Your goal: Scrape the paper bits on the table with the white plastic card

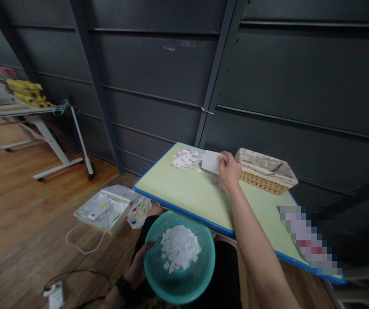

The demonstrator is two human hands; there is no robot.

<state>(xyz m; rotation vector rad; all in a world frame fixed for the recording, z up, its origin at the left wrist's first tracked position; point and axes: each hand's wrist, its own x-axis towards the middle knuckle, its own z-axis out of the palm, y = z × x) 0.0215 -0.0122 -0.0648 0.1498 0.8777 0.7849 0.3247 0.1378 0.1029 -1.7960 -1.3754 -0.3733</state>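
My right hand [230,171] is closed on a white card [212,162], held low over the far part of a pale green table with a blue edge [184,189]. Just left of the card lies a heap of torn paper scraps [184,158]. Down at my lap, my left hand [138,264] grips the left rim of a teal plastic colander [179,289], thumb over the edge. A pile of white paper pieces [180,246] sits inside it. Part of the left hand's fingers is hidden under the colander.
A cloth-lined wicker basket [263,182] stands at the table's back right. A blurred-out item [310,244] lies on the right end. On the floor at left are an open white box [102,210], a bag with coloured bits [139,212] and a white plug [55,295] with cable.
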